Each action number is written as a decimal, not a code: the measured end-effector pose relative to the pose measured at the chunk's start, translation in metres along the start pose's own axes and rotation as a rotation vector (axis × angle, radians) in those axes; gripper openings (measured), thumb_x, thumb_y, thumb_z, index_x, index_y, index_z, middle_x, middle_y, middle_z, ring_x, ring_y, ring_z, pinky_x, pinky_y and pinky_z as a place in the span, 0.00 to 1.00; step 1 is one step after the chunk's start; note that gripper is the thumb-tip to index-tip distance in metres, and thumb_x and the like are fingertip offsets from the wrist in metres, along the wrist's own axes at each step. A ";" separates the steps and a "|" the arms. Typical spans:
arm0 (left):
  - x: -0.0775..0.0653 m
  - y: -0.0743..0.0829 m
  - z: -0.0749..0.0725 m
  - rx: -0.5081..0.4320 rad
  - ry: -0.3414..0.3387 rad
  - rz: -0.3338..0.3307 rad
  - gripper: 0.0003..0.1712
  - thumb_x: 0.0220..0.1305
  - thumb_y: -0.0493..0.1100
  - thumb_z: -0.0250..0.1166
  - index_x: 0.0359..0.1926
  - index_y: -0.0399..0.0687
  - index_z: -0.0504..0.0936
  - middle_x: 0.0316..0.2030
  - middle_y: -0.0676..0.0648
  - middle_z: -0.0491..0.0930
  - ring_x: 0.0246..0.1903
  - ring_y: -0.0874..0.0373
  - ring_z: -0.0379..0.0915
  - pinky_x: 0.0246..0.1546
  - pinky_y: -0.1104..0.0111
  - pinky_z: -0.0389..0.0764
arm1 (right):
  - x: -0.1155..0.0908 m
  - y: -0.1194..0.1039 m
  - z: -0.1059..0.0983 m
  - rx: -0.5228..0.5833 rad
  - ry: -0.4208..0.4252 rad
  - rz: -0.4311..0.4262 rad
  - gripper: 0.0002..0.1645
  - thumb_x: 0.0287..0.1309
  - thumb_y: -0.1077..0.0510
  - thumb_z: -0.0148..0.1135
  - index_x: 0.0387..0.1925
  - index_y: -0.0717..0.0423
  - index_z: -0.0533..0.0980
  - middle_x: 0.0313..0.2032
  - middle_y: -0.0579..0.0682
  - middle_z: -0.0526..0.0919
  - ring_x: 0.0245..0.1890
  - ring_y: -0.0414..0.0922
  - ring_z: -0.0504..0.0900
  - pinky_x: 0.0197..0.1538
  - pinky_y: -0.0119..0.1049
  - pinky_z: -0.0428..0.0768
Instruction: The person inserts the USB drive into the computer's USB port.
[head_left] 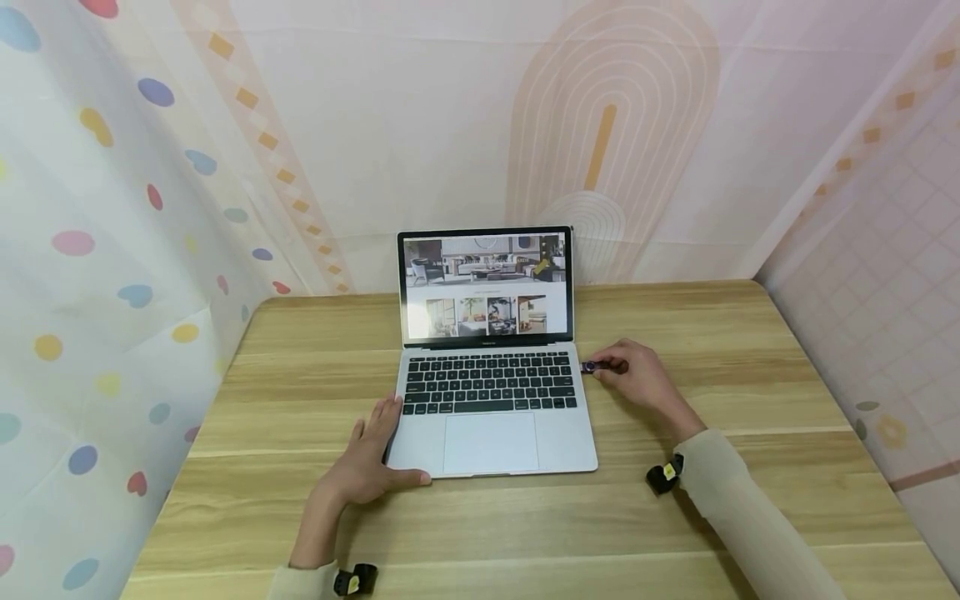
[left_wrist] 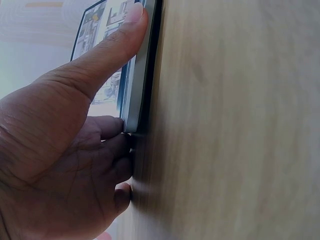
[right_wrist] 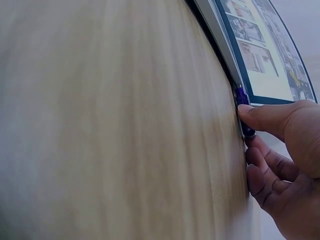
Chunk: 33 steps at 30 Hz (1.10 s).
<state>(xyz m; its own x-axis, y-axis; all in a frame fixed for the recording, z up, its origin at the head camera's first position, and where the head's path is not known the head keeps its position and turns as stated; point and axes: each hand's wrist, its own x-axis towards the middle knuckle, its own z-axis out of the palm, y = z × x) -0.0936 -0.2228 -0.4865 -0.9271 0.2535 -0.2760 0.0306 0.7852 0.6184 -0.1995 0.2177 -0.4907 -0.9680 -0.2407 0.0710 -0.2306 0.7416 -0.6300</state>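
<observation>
A silver laptop (head_left: 491, 446) stands open on the wooden table, its screen (head_left: 487, 287) lit with room pictures. My left hand (head_left: 367, 458) rests at its front left corner, fingers extended along the side and thumb lying on the front edge. In the left wrist view, the thumb (left_wrist: 115, 47) lies straight over the laptop's edge. On the other side, my right hand (head_left: 636, 372) pinches a small purple USB flash drive (head_left: 590, 367) between thumb and fingers. In the right wrist view, the metal end of the USB flash drive (right_wrist: 243, 96) is right at the laptop's side edge.
The wood-grain table (head_left: 675, 317) extends on both sides of the laptop. Patterned cloth (head_left: 375, 125) hangs behind and at both sides of it. A black wrist camera (head_left: 663, 475) is worn at the right sleeve, and another wrist camera (head_left: 356, 579) at the left.
</observation>
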 end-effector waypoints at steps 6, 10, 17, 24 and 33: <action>0.001 0.001 0.001 0.001 0.000 -0.001 0.78 0.47 0.64 0.80 0.82 0.40 0.37 0.83 0.37 0.34 0.82 0.38 0.25 0.80 0.40 0.26 | 0.003 0.000 0.000 -0.006 -0.009 -0.006 0.13 0.62 0.59 0.72 0.48 0.52 0.88 0.41 0.54 0.83 0.40 0.48 0.81 0.46 0.40 0.82; 0.001 0.002 0.000 0.000 0.003 0.001 0.78 0.47 0.64 0.80 0.82 0.40 0.37 0.83 0.37 0.34 0.82 0.38 0.26 0.80 0.40 0.27 | 0.004 0.001 0.001 0.002 -0.011 0.001 0.13 0.62 0.59 0.72 0.48 0.52 0.88 0.42 0.54 0.83 0.40 0.48 0.81 0.45 0.39 0.82; -0.001 0.001 -0.001 0.011 0.015 0.006 0.78 0.46 0.65 0.80 0.82 0.40 0.39 0.83 0.36 0.36 0.82 0.37 0.28 0.80 0.39 0.29 | 0.003 0.000 0.000 0.008 -0.028 0.013 0.14 0.62 0.59 0.72 0.50 0.51 0.87 0.43 0.54 0.83 0.40 0.48 0.80 0.45 0.39 0.81; -0.002 0.001 -0.005 0.000 0.020 0.002 0.69 0.55 0.63 0.75 0.82 0.38 0.44 0.82 0.34 0.38 0.81 0.35 0.32 0.80 0.39 0.32 | -0.003 -0.001 -0.003 0.029 -0.035 -0.003 0.16 0.62 0.59 0.71 0.52 0.53 0.86 0.44 0.54 0.83 0.43 0.48 0.81 0.49 0.42 0.84; 0.005 0.012 -0.018 0.032 0.093 -0.045 0.58 0.62 0.62 0.71 0.79 0.35 0.54 0.78 0.31 0.54 0.77 0.31 0.51 0.76 0.40 0.59 | -0.011 0.002 -0.014 0.048 -0.028 -0.013 0.22 0.63 0.55 0.72 0.56 0.56 0.82 0.50 0.55 0.83 0.44 0.49 0.82 0.48 0.39 0.83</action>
<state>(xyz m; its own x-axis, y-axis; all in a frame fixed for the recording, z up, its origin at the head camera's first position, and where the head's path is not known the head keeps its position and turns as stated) -0.1046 -0.2222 -0.4677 -0.9586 0.1650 -0.2322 -0.0012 0.8128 0.5826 -0.1905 0.2306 -0.4821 -0.9616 -0.2683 0.0579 -0.2375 0.7074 -0.6657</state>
